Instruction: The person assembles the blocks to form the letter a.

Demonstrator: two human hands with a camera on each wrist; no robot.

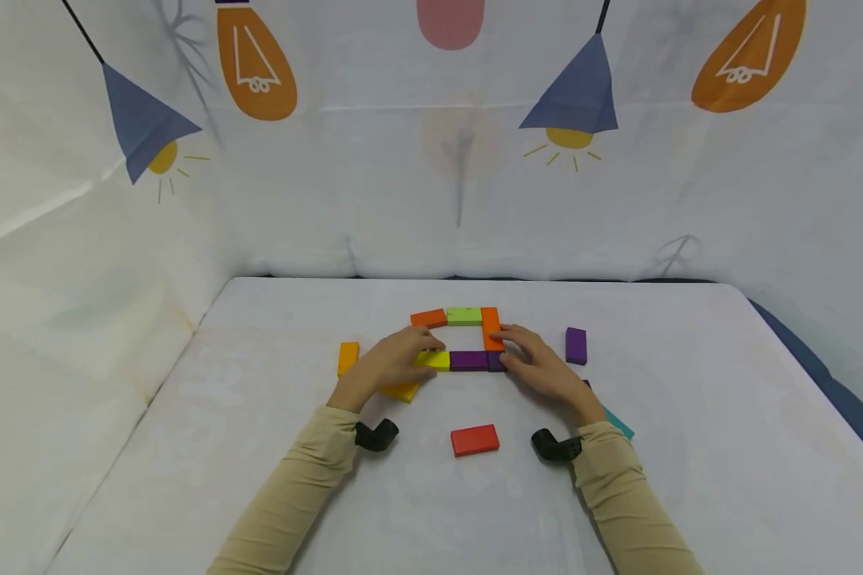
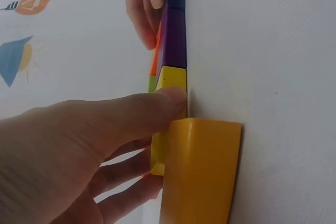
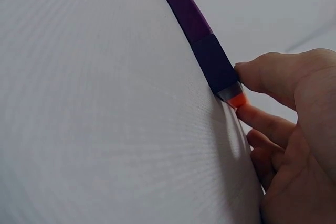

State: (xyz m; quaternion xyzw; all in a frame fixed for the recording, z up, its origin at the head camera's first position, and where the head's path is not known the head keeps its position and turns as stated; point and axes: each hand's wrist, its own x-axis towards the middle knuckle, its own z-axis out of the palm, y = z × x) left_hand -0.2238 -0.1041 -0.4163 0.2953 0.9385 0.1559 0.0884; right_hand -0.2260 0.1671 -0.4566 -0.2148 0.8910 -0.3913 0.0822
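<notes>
Colored blocks lie joined on the white table. The near row runs from a yellow block (image 1: 435,362) through a purple block (image 1: 469,362) to a navy block (image 3: 214,62). An orange block (image 1: 491,326) leads from its right end to a green block (image 1: 464,316), with another orange block (image 1: 429,319) at the far left. My left hand (image 1: 394,359) pinches the yellow block, thumb on the near side and fingers beyond. With its thumb at the navy block's end, my right hand (image 1: 544,369) touches the right side of the row and the upright orange block.
An amber block (image 1: 401,392) lies just under my left hand, and another amber block (image 1: 348,356) stands left of it. A red block (image 1: 475,440) lies between the forearms. Further right are a loose purple block (image 1: 576,346) and a teal block (image 1: 620,424), partly behind my right wrist.
</notes>
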